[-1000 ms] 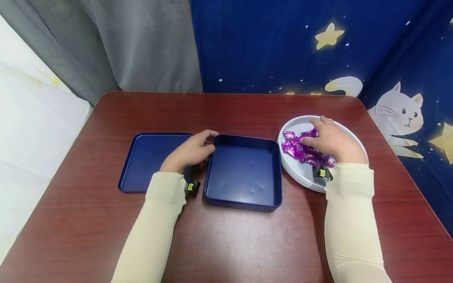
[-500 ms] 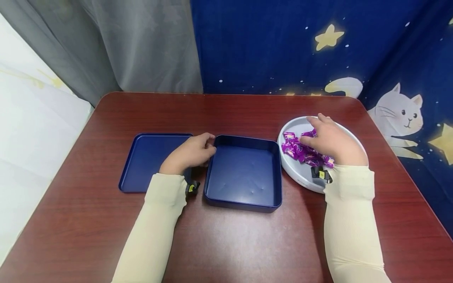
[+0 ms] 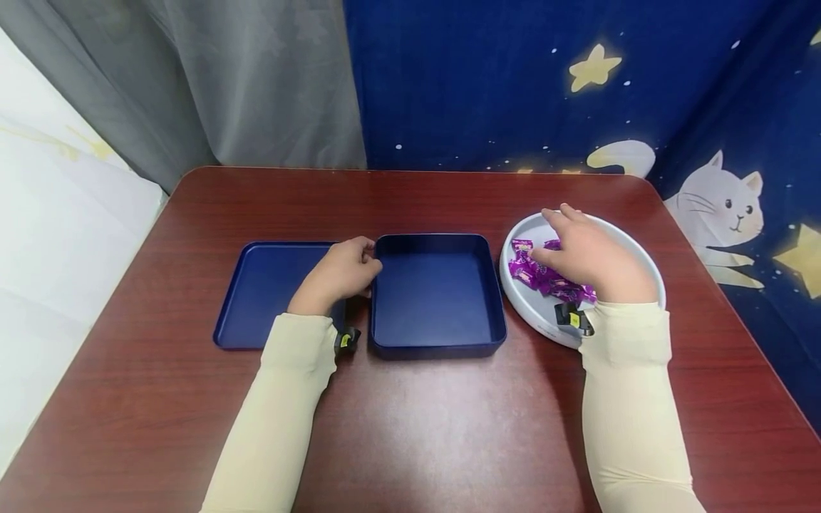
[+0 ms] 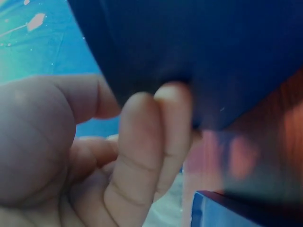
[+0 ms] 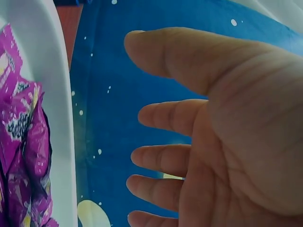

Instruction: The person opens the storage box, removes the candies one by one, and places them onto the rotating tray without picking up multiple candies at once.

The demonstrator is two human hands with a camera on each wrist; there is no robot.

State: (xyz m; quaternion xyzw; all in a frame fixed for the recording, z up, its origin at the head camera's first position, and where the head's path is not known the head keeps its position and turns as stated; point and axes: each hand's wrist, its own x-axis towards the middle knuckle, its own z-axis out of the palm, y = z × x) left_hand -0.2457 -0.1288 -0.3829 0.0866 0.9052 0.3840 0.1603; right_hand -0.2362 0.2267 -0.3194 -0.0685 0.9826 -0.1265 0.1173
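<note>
A square, open-topped dark blue box (image 3: 436, 303) sits mid-table, nothing inside it. My left hand (image 3: 343, 271) holds its left side near the far corner. In the left wrist view, the thumb (image 4: 90, 97) lies at the rim and bent fingertips (image 4: 142, 113) meet the outer wall. My right hand (image 3: 593, 253) hovers over a round white tray (image 3: 529, 313), fingers spread and palm bare. Purple-wrapped candies (image 3: 554, 285) lie heaped in that tray, partly hidden under this hand; the right wrist view shows their shiny wrappers (image 5: 23, 123) beside the tray rim.
Left of the box lies a flat dark blue lid (image 3: 263, 299), partly covered by my left hand. The reddish-brown table (image 3: 423, 442) ends at a grey curtain (image 3: 276, 85) and a blue star-patterned curtain (image 3: 474, 85). The white tray stands close by the box's right side.
The box has turned and shifted left and away, its front edge now straight across. My left hand has moved slightly left with it. The right hand and tray have shifted slightly left.
</note>
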